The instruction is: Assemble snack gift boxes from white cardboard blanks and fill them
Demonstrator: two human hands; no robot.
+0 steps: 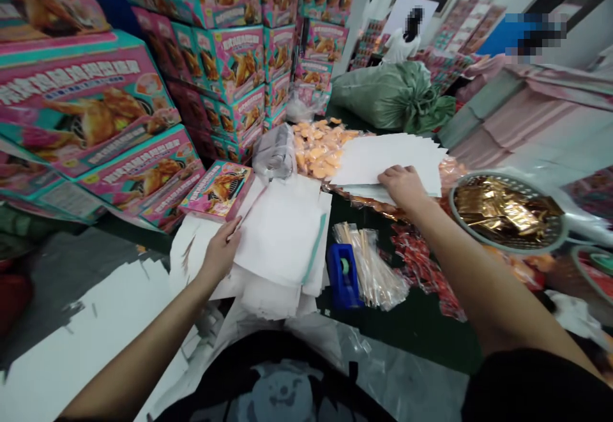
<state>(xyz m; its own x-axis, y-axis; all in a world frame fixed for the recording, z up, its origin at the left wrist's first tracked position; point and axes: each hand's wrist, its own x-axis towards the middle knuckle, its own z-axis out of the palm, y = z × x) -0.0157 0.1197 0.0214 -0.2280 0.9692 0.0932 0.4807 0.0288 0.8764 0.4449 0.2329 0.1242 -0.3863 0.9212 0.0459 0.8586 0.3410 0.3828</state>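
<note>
My left hand [223,248] has its fingers curled at the left edge of a white cardboard sheet [278,237], which lies on a loose pile of similar sheets. Just above that hand sits a closed pink and teal printed box [219,189] with a picture of roast chicken. My right hand [405,186] reaches forward, its fingers closed over the near edge of a fanned stack of white cardboard sheets [390,157]. Between the arms are a blue tape dispenser [343,275] and wooden sticks [371,265] in clear bags.
Tall stacks of printed boxes [234,58] rise at the left. Orange pieces in clear wrap [318,147] lie behind the sheets. Red packets [424,262] and a basket of gold packets [507,208] are at the right. Farther back are a green sack [383,96] and other people.
</note>
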